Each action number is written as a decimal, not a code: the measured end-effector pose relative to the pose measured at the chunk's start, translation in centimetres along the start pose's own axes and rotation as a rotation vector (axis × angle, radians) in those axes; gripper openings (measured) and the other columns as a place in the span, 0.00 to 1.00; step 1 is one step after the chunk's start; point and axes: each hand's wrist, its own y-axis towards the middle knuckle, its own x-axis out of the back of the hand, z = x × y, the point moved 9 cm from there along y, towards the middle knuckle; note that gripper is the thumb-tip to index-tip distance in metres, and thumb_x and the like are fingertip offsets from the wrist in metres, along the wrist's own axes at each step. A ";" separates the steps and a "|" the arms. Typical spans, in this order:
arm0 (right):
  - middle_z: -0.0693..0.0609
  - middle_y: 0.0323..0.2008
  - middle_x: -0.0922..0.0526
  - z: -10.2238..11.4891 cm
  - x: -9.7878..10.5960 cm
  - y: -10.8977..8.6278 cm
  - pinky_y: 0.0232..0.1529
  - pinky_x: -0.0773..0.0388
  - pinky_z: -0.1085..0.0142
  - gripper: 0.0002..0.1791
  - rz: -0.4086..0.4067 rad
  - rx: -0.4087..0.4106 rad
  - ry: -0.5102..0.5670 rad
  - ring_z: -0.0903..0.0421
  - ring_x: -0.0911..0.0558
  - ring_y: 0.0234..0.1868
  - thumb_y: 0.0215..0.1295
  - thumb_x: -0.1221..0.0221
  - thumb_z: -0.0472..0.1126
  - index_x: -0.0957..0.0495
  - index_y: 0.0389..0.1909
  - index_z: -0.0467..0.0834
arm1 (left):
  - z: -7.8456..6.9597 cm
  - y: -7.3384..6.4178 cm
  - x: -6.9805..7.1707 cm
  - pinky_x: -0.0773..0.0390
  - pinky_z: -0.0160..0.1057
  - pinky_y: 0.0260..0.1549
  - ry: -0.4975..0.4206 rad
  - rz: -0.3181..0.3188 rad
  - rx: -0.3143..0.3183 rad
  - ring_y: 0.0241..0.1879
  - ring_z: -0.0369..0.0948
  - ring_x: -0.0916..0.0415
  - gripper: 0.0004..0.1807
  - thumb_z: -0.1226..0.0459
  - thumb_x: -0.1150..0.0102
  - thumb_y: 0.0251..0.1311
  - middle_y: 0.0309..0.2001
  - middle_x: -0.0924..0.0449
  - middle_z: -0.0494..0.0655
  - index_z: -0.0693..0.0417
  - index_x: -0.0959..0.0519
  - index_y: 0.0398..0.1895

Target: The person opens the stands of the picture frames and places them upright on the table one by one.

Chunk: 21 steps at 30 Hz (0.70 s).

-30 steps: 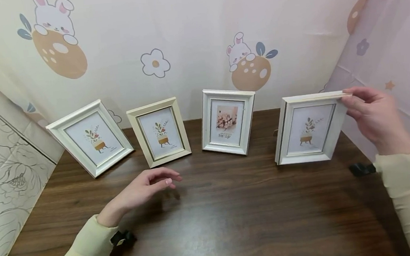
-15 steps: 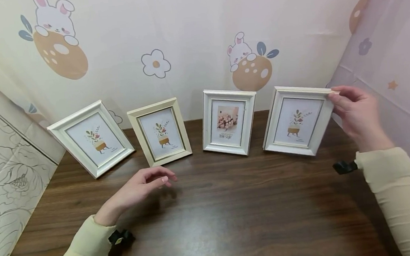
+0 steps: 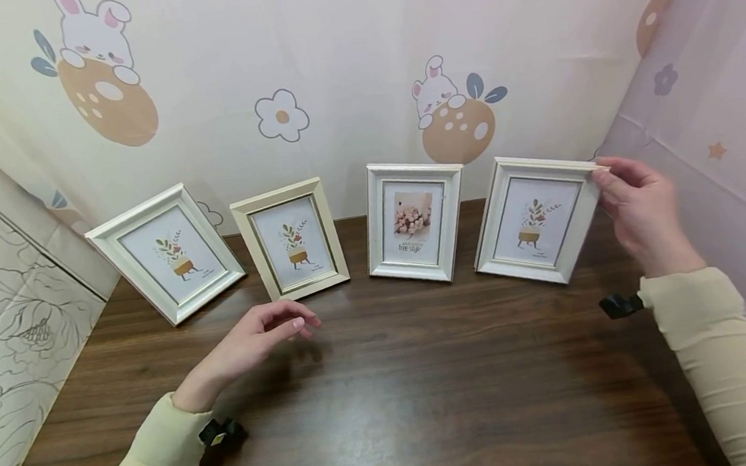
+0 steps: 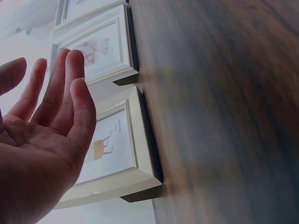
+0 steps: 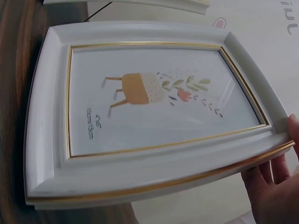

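Observation:
At the right end of a row, a white picture frame with a potted-plant print stands on the table. My right hand pinches its upper right corner, thumb in front and fingers behind; the right wrist view shows the same white frame with a gold inner line. My left hand hovers over the table with loosely bent fingers, holding nothing. Closest to it is a cream picture frame with a similar print. In the left wrist view that cream frame is partly hidden behind the left hand.
Another white frame with a flower photo stands between the cream and right-hand ones. A tilted white frame stands at the far left. Behind the brown wooden table hangs a rabbit-patterned curtain.
My right hand has brought the right-hand frame leftward and back, turning it a little toward the middle; over the last half second it has barely shifted. My left hand has drawn back slightly.

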 end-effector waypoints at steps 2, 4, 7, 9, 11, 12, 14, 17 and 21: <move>0.48 0.36 0.16 0.0 0.0 -0.1 0.30 0.19 0.70 0.14 0.015 -0.007 -0.009 0.58 0.18 0.30 0.61 0.36 0.26 0.18 0.48 0.32 | 0.0 -0.1 0.0 0.24 0.58 0.51 -0.002 -0.004 0.003 0.49 0.49 0.20 0.11 0.58 0.47 0.74 0.52 0.19 0.57 0.48 0.19 0.51; 0.48 0.37 0.16 -0.1 0.1 -0.2 0.31 0.19 0.71 0.14 0.032 -0.011 -0.010 0.58 0.18 0.30 0.62 0.36 0.27 0.18 0.49 0.33 | -0.1 -0.1 0.0 0.24 0.59 0.52 -0.001 -0.002 0.006 0.49 0.49 0.20 0.10 0.58 0.47 0.74 0.52 0.19 0.57 0.48 0.19 0.51; 0.48 0.41 0.16 0.1 0.1 -0.4 0.38 0.18 0.71 0.16 0.048 0.006 -0.030 0.58 0.16 0.37 0.62 0.36 0.29 0.19 0.51 0.33 | -0.2 -0.2 0.0 0.24 0.59 0.52 -0.002 -0.001 0.005 0.49 0.48 0.20 0.10 0.58 0.47 0.74 0.52 0.19 0.55 0.48 0.19 0.51; 0.49 0.43 0.16 0.6 0.2 -0.5 0.42 0.19 0.72 0.16 0.023 0.047 -0.084 0.59 0.16 0.40 0.63 0.35 0.30 0.18 0.52 0.34 | -0.3 -0.2 0.0 0.24 0.59 0.52 -0.001 -0.001 0.002 0.49 0.47 0.20 0.10 0.58 0.47 0.74 0.51 0.18 0.53 0.48 0.19 0.51; 0.50 0.43 0.16 1.3 0.3 -0.8 0.45 0.22 0.76 0.15 -0.034 0.099 -0.177 0.60 0.18 0.43 0.64 0.35 0.33 0.18 0.51 0.35 | -0.4 -0.3 0.0 0.24 0.59 0.52 -0.002 -0.002 0.000 0.49 0.47 0.20 0.10 0.58 0.47 0.74 0.51 0.18 0.51 0.48 0.20 0.51; 0.51 0.43 0.17 1.7 0.4 -1.0 0.46 0.24 0.77 0.14 -0.072 0.127 -0.230 0.60 0.19 0.44 0.64 0.35 0.34 0.17 0.51 0.36 | -0.4 -0.3 0.0 0.24 0.59 0.52 -0.002 -0.002 -0.001 0.49 0.47 0.20 0.11 0.58 0.47 0.74 0.51 0.18 0.50 0.48 0.20 0.52; 0.54 0.42 0.17 2.5 0.3 -1.6 0.46 0.30 0.80 0.12 -0.154 0.167 -0.323 0.62 0.23 0.46 0.66 0.35 0.35 0.16 0.49 0.38 | -0.4 -0.3 0.0 0.24 0.59 0.51 0.003 -0.008 0.000 0.49 0.47 0.20 0.11 0.58 0.47 0.74 0.51 0.18 0.50 0.48 0.20 0.51; 0.56 0.41 0.19 3.8 -0.5 -2.7 0.46 0.32 0.77 0.09 -0.232 0.254 -0.490 0.63 0.25 0.47 0.68 0.38 0.34 0.15 0.46 0.38 | -0.5 -0.3 0.2 0.23 0.57 0.51 0.010 -0.026 -0.010 0.48 0.50 0.20 0.10 0.59 0.47 0.74 0.51 0.18 0.55 0.50 0.20 0.51; 0.63 0.40 0.21 5.1 -2.8 -4.6 0.47 0.30 0.75 0.09 -0.224 0.455 -0.805 0.66 0.25 0.48 0.68 0.41 0.32 0.16 0.43 0.32 | -0.9 -0.3 0.7 0.21 0.51 0.48 0.046 -0.086 -0.048 0.47 0.56 0.20 0.09 0.61 0.45 0.73 0.48 0.18 0.57 0.52 0.19 0.49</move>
